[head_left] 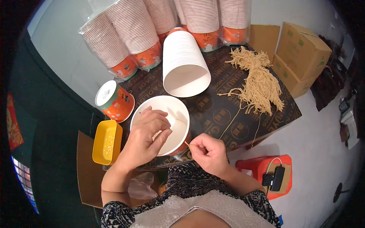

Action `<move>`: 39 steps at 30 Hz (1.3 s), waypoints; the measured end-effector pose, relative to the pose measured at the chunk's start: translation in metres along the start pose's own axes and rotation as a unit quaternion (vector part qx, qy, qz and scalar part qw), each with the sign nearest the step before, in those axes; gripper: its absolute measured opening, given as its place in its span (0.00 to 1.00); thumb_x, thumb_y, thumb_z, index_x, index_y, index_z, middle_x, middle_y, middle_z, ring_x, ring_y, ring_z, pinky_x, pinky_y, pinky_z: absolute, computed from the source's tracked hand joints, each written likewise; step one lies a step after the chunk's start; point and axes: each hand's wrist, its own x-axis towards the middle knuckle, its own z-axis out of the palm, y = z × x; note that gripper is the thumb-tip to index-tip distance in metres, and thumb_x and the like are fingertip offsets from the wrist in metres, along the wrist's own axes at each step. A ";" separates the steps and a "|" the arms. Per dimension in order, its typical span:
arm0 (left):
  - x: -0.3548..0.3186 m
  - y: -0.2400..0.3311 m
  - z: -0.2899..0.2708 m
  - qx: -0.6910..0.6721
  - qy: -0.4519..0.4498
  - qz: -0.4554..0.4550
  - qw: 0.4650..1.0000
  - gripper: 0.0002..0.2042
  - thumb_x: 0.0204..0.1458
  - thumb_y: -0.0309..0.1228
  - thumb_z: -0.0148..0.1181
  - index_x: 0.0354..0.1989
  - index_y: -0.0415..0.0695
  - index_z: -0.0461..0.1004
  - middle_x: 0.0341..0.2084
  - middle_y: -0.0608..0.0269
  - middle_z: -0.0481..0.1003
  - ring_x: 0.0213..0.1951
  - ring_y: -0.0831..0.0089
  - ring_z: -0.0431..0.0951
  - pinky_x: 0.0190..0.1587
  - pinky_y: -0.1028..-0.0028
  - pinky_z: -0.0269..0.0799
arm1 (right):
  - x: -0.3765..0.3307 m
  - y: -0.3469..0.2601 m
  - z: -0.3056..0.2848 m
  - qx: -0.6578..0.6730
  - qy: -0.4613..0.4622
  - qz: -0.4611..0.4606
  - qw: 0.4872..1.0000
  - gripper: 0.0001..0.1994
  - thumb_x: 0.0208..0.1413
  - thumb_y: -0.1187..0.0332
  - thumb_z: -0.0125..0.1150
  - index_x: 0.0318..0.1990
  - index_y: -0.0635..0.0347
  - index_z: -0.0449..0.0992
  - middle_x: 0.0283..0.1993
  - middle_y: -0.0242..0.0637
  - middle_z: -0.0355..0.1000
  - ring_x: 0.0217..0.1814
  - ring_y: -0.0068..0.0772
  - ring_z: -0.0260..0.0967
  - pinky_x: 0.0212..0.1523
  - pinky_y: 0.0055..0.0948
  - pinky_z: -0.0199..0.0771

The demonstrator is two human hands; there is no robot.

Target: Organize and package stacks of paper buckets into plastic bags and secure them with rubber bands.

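In front of me a white-lined paper bucket (181,131) stands mouth up near the table's front edge. My left hand (149,131) is over its mouth, fingers bent and thumb held apart, with nothing seen in it. At the bucket's right outer side, my right hand (208,154) pinches the end of a tan cord (186,143) against or close to the wall. A bundle of tan cords (260,81) lies on the right of the table, with loose strands trailing toward me.
Nested white buckets (182,53) lie on their side behind. Plastic-wrapped bucket stacks (135,30) line the back. At left are an orange bucket (123,104) upside down and tilted, and a yellow tub (98,140) holding small white bits. Cardboard boxes (304,49) and a red stool (243,163) stand right.
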 end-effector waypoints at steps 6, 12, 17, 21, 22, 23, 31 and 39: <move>0.000 -0.004 0.003 -0.003 -0.020 0.013 1.000 0.03 0.48 0.22 0.62 0.30 0.39 0.74 0.31 0.57 0.76 0.46 0.56 0.76 0.60 0.51 0.60 | 0.002 0.001 0.000 0.004 -0.010 0.012 1.000 0.04 0.53 0.80 0.59 0.29 0.63 0.72 0.21 0.20 0.64 0.22 0.07 0.56 0.21 0.15 0.56; 0.002 -0.004 0.004 -0.008 -0.040 0.011 0.999 0.03 0.48 0.22 0.62 0.31 0.39 0.74 0.31 0.56 0.75 0.46 0.55 0.75 0.60 0.50 0.60 | 0.004 0.002 -0.001 0.008 -0.010 0.013 1.000 0.04 0.54 0.80 0.59 0.29 0.63 0.72 0.21 0.20 0.64 0.22 0.07 0.56 0.21 0.15 0.56; 0.003 -0.005 0.004 -0.012 -0.061 0.009 0.998 0.05 0.48 0.21 0.61 0.33 0.38 0.74 0.32 0.54 0.75 0.46 0.53 0.75 0.58 0.52 0.62 | 0.007 0.001 0.000 0.013 -0.018 0.022 1.000 0.03 0.54 0.80 0.59 0.30 0.63 0.72 0.21 0.20 0.64 0.22 0.07 0.56 0.21 0.15 0.56; 0.005 -0.002 0.003 -0.073 -0.111 -0.001 0.991 0.09 0.48 0.21 0.60 0.39 0.36 0.75 0.37 0.50 0.75 0.49 0.50 0.72 0.56 0.58 0.65 | 0.009 0.003 -0.001 -0.001 -0.039 0.028 0.999 0.03 0.51 0.80 0.60 0.30 0.64 0.72 0.23 0.28 0.69 0.25 0.10 0.62 0.23 0.19 0.64; 0.005 -0.002 0.003 -0.089 -0.137 0.003 0.987 0.11 0.48 0.21 0.59 0.41 0.35 0.75 0.39 0.49 0.75 0.49 0.49 0.72 0.55 0.60 0.66 | 0.010 0.003 0.000 -0.001 -0.041 0.027 0.999 0.03 0.51 0.80 0.60 0.30 0.64 0.72 0.23 0.28 0.69 0.25 0.10 0.62 0.23 0.19 0.64; 0.007 -0.004 0.003 -0.090 -0.136 0.003 0.987 0.11 0.48 0.21 0.59 0.41 0.35 0.75 0.39 0.49 0.75 0.49 0.49 0.72 0.55 0.60 0.66 | 0.011 0.003 0.001 0.000 -0.037 0.028 0.999 0.03 0.51 0.80 0.60 0.30 0.64 0.72 0.24 0.28 0.70 0.25 0.10 0.62 0.23 0.19 0.64; 0.015 -0.008 0.005 -0.101 -0.206 -0.005 0.973 0.09 0.50 0.23 0.58 0.39 0.36 0.76 0.36 0.50 0.76 0.45 0.52 0.74 0.50 0.61 0.68 | 0.013 0.008 0.002 -0.003 -0.026 0.022 0.999 0.04 0.51 0.79 0.61 0.31 0.64 0.72 0.24 0.29 0.70 0.24 0.11 0.63 0.22 0.20 0.64; 0.021 -0.016 0.010 -0.097 -0.257 -0.016 0.961 0.05 0.53 0.26 0.54 0.34 0.38 0.74 0.30 0.49 0.75 0.39 0.50 0.74 0.43 0.59 0.68 | 0.013 0.006 0.004 -0.010 -0.016 0.013 1.000 0.03 0.53 0.79 0.60 0.31 0.63 0.72 0.21 0.20 0.64 0.23 0.07 0.56 0.21 0.15 0.56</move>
